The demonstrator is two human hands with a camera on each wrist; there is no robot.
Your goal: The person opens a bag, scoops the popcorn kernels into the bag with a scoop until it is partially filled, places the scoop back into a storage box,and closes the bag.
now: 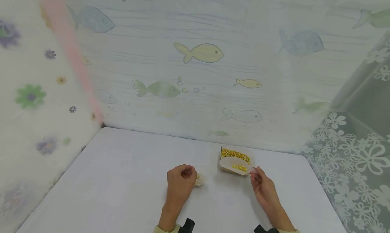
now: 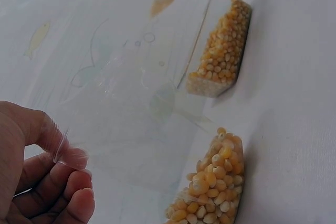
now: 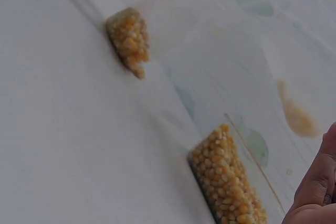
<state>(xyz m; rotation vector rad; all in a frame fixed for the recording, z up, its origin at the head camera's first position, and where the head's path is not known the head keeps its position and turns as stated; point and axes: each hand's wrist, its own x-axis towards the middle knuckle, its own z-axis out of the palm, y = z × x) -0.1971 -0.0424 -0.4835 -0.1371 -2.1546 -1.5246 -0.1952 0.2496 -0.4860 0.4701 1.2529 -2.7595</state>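
Observation:
My left hand (image 1: 179, 182) pinches the upper edge of a clear plastic bag (image 2: 121, 135) between thumb and forefinger. Corn kernels (image 2: 210, 182) fill the bottom of the bag, which rests on the table. In the head view the left hand partly hides the bag. My right hand (image 1: 264, 189) grips the handle of a pale, see-through scoop (image 1: 225, 162). A small heap of kernels (image 1: 240, 167) lies in it. The scoop is held above a clear rectangular box (image 1: 222, 154) of corn kernels, covering part of it. In the right wrist view only the edge of the right hand (image 3: 315, 187) shows.
A white table (image 1: 122, 178) carries the bag and the box. Behind it hangs a curtain (image 1: 152, 57) printed with fish, and a flower-patterned curtain (image 1: 30, 131) borders the left side. Another sheer floral curtain (image 1: 359, 158) stands at the right.

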